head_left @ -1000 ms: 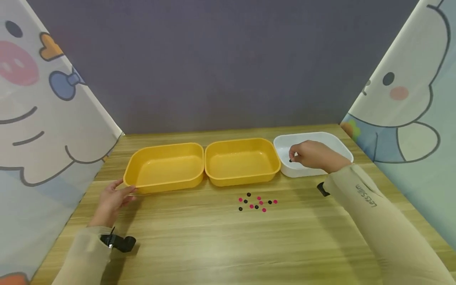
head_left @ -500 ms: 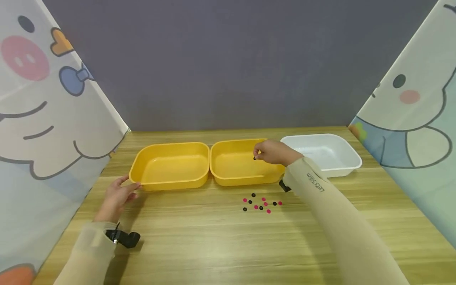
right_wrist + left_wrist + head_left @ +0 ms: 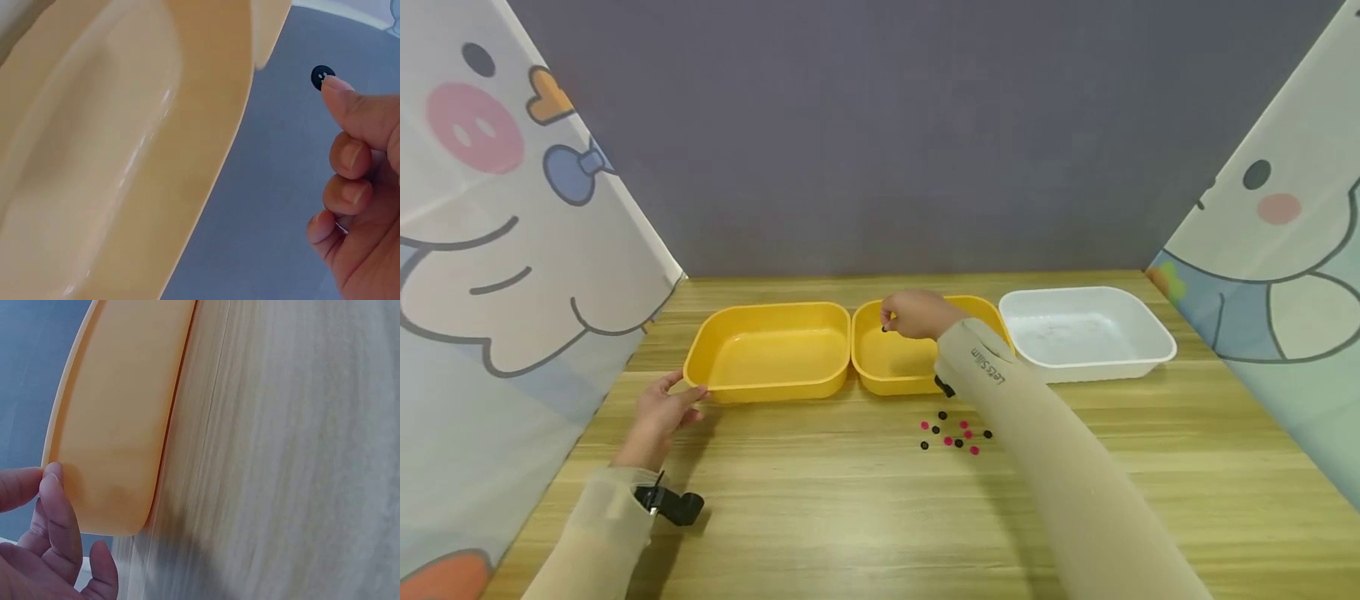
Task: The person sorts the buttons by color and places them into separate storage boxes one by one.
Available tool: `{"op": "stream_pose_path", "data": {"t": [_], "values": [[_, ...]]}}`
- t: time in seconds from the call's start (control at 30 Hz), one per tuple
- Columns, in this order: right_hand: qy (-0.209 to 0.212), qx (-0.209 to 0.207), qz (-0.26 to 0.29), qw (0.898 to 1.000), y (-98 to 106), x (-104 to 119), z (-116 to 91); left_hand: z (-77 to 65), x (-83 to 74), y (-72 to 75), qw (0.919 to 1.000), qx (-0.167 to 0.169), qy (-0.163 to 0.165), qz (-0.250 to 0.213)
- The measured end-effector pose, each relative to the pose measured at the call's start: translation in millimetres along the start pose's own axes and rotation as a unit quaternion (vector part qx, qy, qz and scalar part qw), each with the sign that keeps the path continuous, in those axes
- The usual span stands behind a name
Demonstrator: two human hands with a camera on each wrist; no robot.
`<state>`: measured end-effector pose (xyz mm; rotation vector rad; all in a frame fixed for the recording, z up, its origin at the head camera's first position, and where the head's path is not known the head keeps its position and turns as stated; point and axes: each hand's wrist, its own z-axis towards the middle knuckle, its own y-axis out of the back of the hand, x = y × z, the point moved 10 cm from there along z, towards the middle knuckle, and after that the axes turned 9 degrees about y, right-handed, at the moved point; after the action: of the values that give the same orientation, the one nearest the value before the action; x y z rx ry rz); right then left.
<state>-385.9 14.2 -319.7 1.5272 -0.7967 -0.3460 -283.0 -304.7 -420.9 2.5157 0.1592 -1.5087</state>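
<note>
My right hand (image 3: 917,314) is above the middle yellow tray (image 3: 891,385), pinching a small black button (image 3: 320,74) between thumb and fingertip. Holes show in the button's face in the right wrist view, and the other fingers are curled in. At the left, my left hand (image 3: 662,415) holds the near left corner of the left yellow tray (image 3: 775,390). Thumb and finger pinch that tray's rim in the left wrist view. Several black and pink buttons (image 3: 958,443) lie scattered on the table in front of the middle tray.
A white tray (image 3: 1097,372) stands right of the middle yellow one, and the three trays form a row. Behind them rises a grey panel (image 3: 910,167). Cartoon-printed side walls (image 3: 1240,250) flank the wooden table (image 3: 820,500).
My right hand has moved left with the black button, from over the white tray to over the middle yellow tray. The left hand stays at its tray's corner. The head view has shifted slightly.
</note>
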Motion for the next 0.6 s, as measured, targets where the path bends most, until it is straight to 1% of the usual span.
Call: {"op": "stream_pose_path", "data": {"t": [0.1, 0.3, 0.43, 0.57, 0.6], "values": [[0.005, 0.004, -0.016, 1.0, 0, 11, 16, -0.8, 0.0, -0.7, 1.0, -0.001, 0.0, 0.001], [0.011, 0.01, -0.016, 1.0, 0, 37, 39, -1.9, 1.0, 0.3, 1.0, -0.003, 0.004, -0.004], [0.031, 0.021, -0.017, 0.999, -3, 54, 50, -3.2, 1.4, 0.6, 1.0, -0.003, 0.003, 0.0], [0.039, 0.02, -0.015, 0.999, -3, 65, 56, -1.5, 1.2, 1.5, 0.9999, -0.007, -0.006, 0.004], [0.039, 0.018, -0.015, 0.999, -2, 67, 57, -1.8, 0.5, 2.2, 0.9999, -0.008, -0.011, -0.007]]}}
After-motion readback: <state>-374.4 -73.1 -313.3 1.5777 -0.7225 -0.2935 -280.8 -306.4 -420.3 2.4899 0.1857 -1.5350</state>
